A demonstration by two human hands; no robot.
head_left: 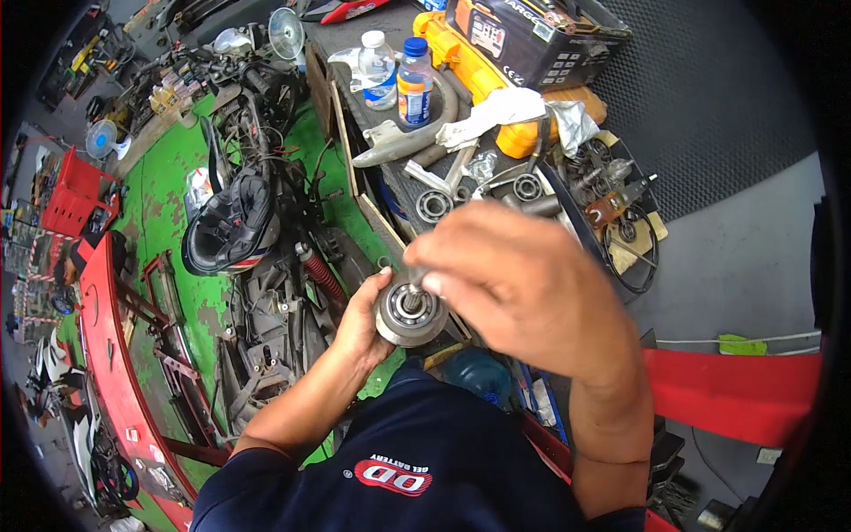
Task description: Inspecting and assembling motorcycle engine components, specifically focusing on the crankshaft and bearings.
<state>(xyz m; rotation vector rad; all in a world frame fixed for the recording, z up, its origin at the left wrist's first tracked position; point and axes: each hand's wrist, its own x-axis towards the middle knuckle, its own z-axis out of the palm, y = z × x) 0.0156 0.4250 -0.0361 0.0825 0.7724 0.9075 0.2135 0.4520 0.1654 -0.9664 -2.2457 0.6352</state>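
My left hand [358, 326] is closed around a round metal part, a crankshaft-like piece with a ball bearing [409, 306] on its upward face and a short splined shaft in the middle. Above it, my right hand [523, 288] is blurred, its thumb and fingers pinched together close to the shaft end; what they hold is hidden. Just beyond the hands, on the workbench, lie a loose ball bearing [433, 206] and a second bearing [527, 186] by a metal part.
On the bench stand two plastic bottles [414, 84], an orange case [456, 58], a black carton [541, 40] and a white rag [492, 115]. A tray of greasy parts [612, 195] sits at right. Left are a stripped motorcycle frame [275, 328], a helmet [232, 222] and a red bench [115, 319].
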